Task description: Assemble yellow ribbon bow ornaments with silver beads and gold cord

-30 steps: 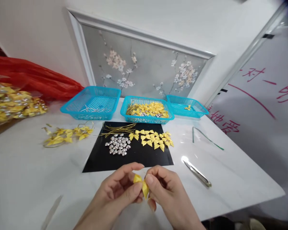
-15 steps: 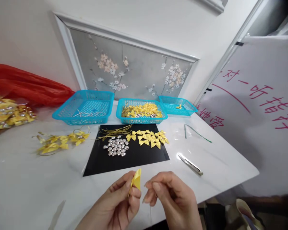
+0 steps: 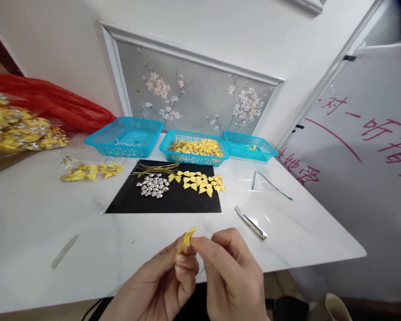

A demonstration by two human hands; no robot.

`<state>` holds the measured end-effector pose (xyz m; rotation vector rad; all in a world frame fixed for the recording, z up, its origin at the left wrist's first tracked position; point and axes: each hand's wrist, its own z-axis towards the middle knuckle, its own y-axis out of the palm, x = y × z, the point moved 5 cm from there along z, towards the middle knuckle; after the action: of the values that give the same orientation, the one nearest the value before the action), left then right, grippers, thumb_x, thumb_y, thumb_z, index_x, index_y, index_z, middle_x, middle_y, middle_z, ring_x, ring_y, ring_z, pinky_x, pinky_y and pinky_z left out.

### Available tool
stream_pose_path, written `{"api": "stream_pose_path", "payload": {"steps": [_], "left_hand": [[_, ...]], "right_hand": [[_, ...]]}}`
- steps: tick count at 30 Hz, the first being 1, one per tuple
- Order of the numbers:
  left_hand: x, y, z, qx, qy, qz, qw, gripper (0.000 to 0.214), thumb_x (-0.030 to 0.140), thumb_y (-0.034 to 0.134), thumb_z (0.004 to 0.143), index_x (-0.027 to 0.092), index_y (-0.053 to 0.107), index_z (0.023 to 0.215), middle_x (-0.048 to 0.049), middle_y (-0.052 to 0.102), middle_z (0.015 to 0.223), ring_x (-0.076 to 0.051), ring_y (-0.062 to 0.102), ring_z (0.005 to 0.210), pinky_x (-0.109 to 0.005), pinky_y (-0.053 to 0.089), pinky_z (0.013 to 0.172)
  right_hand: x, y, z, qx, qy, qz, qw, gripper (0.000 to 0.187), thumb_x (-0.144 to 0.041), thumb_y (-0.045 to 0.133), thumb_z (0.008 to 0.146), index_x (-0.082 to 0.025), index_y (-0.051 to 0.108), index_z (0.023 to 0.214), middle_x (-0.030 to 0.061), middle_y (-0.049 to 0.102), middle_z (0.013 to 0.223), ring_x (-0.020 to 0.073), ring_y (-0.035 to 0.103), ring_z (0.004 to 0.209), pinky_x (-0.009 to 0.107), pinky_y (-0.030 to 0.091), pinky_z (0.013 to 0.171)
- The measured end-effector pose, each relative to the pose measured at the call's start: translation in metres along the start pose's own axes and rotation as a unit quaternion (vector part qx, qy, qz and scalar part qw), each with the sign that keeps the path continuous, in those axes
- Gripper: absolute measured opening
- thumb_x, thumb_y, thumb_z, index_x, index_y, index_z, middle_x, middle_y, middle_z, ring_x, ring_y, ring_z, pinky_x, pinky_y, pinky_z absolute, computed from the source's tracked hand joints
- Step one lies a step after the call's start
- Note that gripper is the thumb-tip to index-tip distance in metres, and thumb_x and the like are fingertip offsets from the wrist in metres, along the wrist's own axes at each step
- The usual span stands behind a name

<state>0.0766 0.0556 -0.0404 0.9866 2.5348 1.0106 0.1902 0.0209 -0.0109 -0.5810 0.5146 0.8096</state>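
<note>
My left hand (image 3: 163,272) pinches a yellow ribbon bow (image 3: 187,238) between thumb and forefinger, above the table's front edge. My right hand (image 3: 232,272) is closed, its fingertips touching the bow's right side; what they grip is hidden. A thin pale strand shows faintly below, between the hands. Beyond them lies a black mat (image 3: 163,206) with silver heart-shaped beads (image 3: 153,186), several yellow bows (image 3: 200,182) and thin gold cords (image 3: 157,169). Metal thread snips (image 3: 250,223) lie to the right of the mat.
Three blue plastic baskets stand along the wall: the left basket (image 3: 93,139) with white strips, the middle basket (image 3: 163,149) full of bows and cords, the right basket (image 3: 270,149) with a small yellow piece. Bow strings (image 3: 90,171), a bulging clear bag (image 3: 23,127) and green strip (image 3: 274,186) lie around.
My right hand has moved left to the bow, closing the gap between my hands. The bow has turned in my left fingers. The camera view has shifted a little.
</note>
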Motion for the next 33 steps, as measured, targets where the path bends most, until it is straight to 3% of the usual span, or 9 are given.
{"api": "stream_pose_path", "payload": {"steps": [4, 12, 17, 22, 25, 28, 33], "left_hand": [[-0.005, 0.002, -0.003, 0.004, -0.003, -0.01, 1.0, 0.045, 0.013, 0.021, 0.111, 0.01, 0.062, 0.093, -0.0058, 0.061, 0.071, -0.012, 0.068, 0.045, -0.018, 0.061, 0.043], [-0.007, -0.002, -0.002, -0.029, -0.022, -0.001, 0.999, 0.029, 0.006, 0.041, 0.106, 0.011, 0.069, 0.1, -0.0017, 0.062, 0.066, -0.011, 0.068, 0.049, -0.015, 0.06, 0.047], [-0.008, -0.002, -0.001, -0.026, -0.024, -0.011, 0.999, 0.032, 0.006, 0.042, 0.105, 0.014, 0.068, 0.089, -0.0007, 0.06, 0.063, -0.011, 0.068, 0.049, -0.015, 0.06, 0.047], [-0.007, -0.003, 0.0, -0.024, -0.029, 0.006, 0.999, 0.033, 0.007, 0.044, 0.105, 0.013, 0.065, 0.08, -0.0049, 0.064, 0.073, -0.009, 0.067, 0.051, -0.013, 0.059, 0.046], [-0.005, -0.001, 0.003, -0.045, -0.02, 0.027, 0.998, 0.028, 0.003, 0.046, 0.103, 0.01, 0.069, 0.088, -0.0048, 0.064, 0.075, -0.008, 0.067, 0.052, -0.013, 0.059, 0.048], [-0.002, -0.002, 0.007, -0.059, 0.0, 0.073, 0.996, 0.028, 0.001, 0.051, 0.101, 0.008, 0.071, 0.082, -0.007, 0.066, 0.079, -0.009, 0.068, 0.055, -0.016, 0.062, 0.053], [0.009, -0.009, 0.007, -0.061, 0.096, 0.207, 0.972, 0.015, 0.001, 0.07, 0.091, 0.01, 0.077, 0.081, -0.0016, 0.065, 0.07, -0.008, 0.061, 0.054, -0.018, 0.06, 0.055]], "right_hand": [[0.001, -0.008, -0.002, 0.03, 0.012, 0.003, 0.999, 0.037, 0.0, 0.051, 0.097, -0.023, 0.074, 0.114, 0.0021, 0.055, 0.085, 0.0118, 0.059, 0.065, 0.022, 0.048, 0.055], [-0.009, -0.012, -0.001, 0.033, 0.002, 0.006, 0.999, 0.033, -0.004, 0.053, 0.098, -0.021, 0.073, 0.118, 0.0058, 0.063, 0.085, 0.0169, 0.064, 0.071, 0.027, 0.053, 0.059], [-0.014, -0.011, 0.001, 0.035, -0.009, -0.008, 0.999, 0.028, -0.005, 0.052, 0.099, -0.016, 0.073, 0.114, 0.0063, 0.059, 0.083, 0.0177, 0.061, 0.071, 0.029, 0.051, 0.058], [-0.014, -0.007, 0.001, 0.045, -0.012, -0.05, 0.998, 0.025, -0.007, 0.05, 0.1, -0.014, 0.074, 0.101, 0.0064, 0.055, 0.077, 0.0178, 0.053, 0.064, 0.03, 0.046, 0.054], [-0.016, -0.006, 0.003, 0.038, -0.026, -0.069, 0.997, 0.025, -0.006, 0.05, 0.099, -0.011, 0.074, 0.096, 0.0079, 0.056, 0.076, 0.0188, 0.053, 0.065, 0.03, 0.047, 0.056], [-0.018, -0.01, 0.007, 0.017, -0.031, -0.087, 0.996, 0.028, -0.004, 0.047, 0.098, -0.013, 0.072, 0.088, 0.0072, 0.055, 0.074, 0.019, 0.052, 0.064, 0.03, 0.044, 0.056], [-0.015, -0.018, 0.013, -0.023, -0.048, -0.104, 0.993, 0.028, 0.0, 0.048, 0.096, -0.015, 0.069, 0.087, 0.0045, 0.053, 0.074, 0.016, 0.052, 0.062, 0.026, 0.041, 0.052]]}}
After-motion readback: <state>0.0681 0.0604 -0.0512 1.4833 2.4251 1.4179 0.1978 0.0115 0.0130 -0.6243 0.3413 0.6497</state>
